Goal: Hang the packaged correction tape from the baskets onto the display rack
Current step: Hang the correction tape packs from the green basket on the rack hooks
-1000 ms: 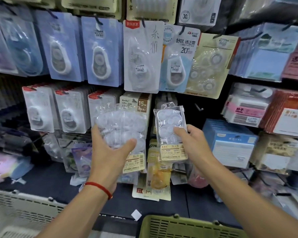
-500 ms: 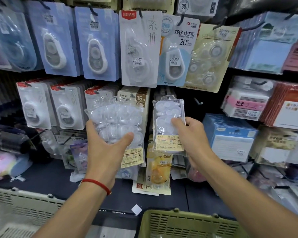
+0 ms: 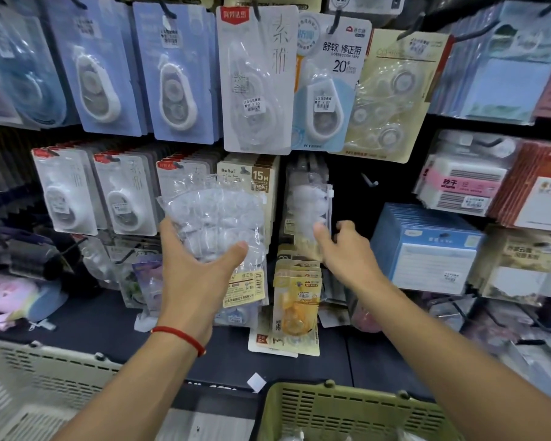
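My left hand (image 3: pixel 191 275) grips a fanned bunch of clear correction tape packs (image 3: pixel 217 224), thumb across the front near the lower edge, fingers curled behind, the bunch held up in front of the display rack (image 3: pixel 347 192) at the middle row. A red string bracelet (image 3: pixel 180 337) sits on that wrist. My right hand (image 3: pixel 347 249) is up at a single clear pack (image 3: pixel 309 211) that hangs blurred against the rack's dark gap; my index finger lies on its lower part with the other fingers loosely curled beside it, and I cannot tell whether I am pinching the pack or only touching it. Just left of that pack sits a brown-topped box pack marked 15M (image 3: pixel 252 183), and below it a column of yellow packs (image 3: pixel 296 300). Up top hang blue carded tapes (image 3: pixel 178 78) and a white carded one (image 3: pixel 255 81). Down at the bottom edge are two baskets: a cream basket (image 3: pixel 29 377) under my left arm and a green basket (image 3: pixel 347 409) under my right, with some clear packaging showing inside the green one.
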{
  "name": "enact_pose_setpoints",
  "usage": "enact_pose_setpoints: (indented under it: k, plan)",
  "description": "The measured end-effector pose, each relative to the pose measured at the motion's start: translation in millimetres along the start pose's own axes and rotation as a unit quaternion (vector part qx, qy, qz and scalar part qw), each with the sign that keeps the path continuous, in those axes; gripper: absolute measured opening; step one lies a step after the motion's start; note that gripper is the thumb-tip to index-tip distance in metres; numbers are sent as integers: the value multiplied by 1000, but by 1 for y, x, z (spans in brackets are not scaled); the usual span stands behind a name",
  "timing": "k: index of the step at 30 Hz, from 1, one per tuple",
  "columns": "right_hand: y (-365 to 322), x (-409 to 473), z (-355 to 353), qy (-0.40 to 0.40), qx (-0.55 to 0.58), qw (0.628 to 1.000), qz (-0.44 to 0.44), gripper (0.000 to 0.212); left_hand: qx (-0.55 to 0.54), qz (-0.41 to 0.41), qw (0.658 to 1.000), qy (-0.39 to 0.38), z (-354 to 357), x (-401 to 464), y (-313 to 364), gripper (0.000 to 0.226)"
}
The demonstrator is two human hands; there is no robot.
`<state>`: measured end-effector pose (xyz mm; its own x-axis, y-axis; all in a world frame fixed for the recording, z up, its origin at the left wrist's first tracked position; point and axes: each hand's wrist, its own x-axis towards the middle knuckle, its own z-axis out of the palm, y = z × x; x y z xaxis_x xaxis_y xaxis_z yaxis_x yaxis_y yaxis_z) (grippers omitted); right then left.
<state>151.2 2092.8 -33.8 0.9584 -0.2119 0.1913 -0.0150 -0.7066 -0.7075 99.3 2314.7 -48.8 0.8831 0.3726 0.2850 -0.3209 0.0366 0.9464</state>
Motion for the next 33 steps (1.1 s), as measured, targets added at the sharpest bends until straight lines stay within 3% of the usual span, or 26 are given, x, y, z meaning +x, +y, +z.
enact_pose_setpoints:
  k: [2, 5, 7, 9, 13, 18, 22, 33]
  plan:
    - [4, -7, 3, 23, -39, 999, -16, 53, -14, -9, 1000, -10, 5, 0, -1, 114]
    - [-1, -23, 7, -42, 62, 993, -87, 25, -37, -26, 998, -32, 13, -2, -1, 114]
    - [-10, -34, 10, -107, 140, 979, -100, 31, -55, -43, 996, -50, 18, -3, -1, 121]
    - [-15, -40, 13, -119, 169, 972, -114, 37, -71, -62, 993, -66, 22, -6, 0, 129]
    - [-17, -43, 11, -105, 247, 958, -105, 15, -127, -109, 983, -79, 25, -9, 2, 128]
    - [-12, -44, 2, -57, 261, 961, -74, 22, -126, -105, 983, -81, 22, -9, 5, 101]
    - [-9, -43, -7, 4, 270, 961, -58, 16, -82, -69, 993, -54, 17, -6, 2, 109]
    - [-14, -42, -7, 21, 305, 952, -29, 24, -51, -13, 998, -22, 12, -2, -6, 88]
